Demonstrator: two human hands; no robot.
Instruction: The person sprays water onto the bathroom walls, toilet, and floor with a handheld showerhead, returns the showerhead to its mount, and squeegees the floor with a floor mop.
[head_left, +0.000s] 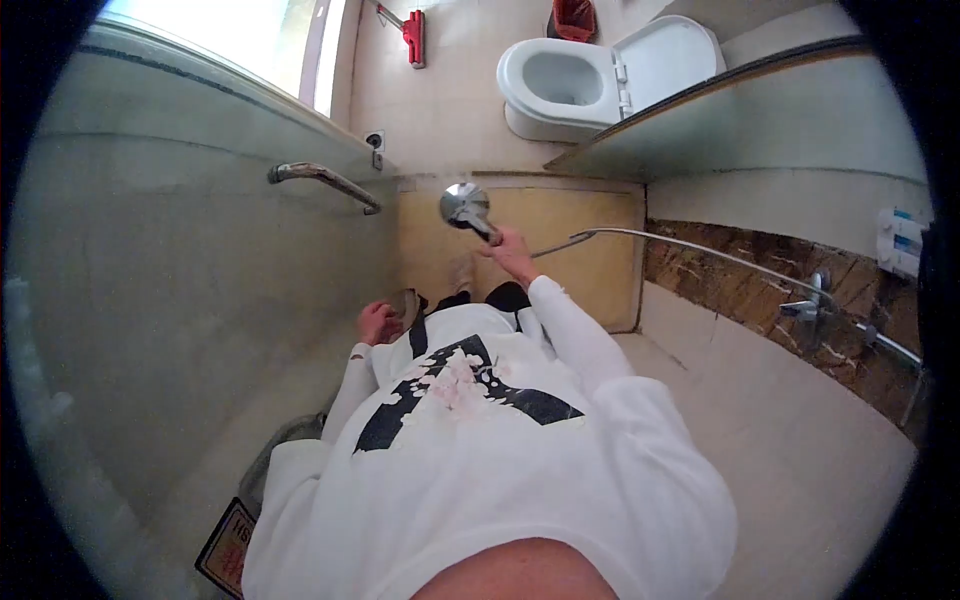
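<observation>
My right hand is wrapped round the handle of a chrome shower head, held out in front of my body over the yellowish floor. From it a metal hose runs right toward the wall mixer tap. My left hand hangs low by my left side with its fingers curled; whether anything is in them is hidden. Close beside it shows a small greyish-brown shape, too unclear to name. No water is visible coming from the shower head.
A glass panel on the left carries a metal bar handle. Beyond the shower floor stand a white toilet with its lid raised, a red bin and a red mop head. Another glass panel is at upper right.
</observation>
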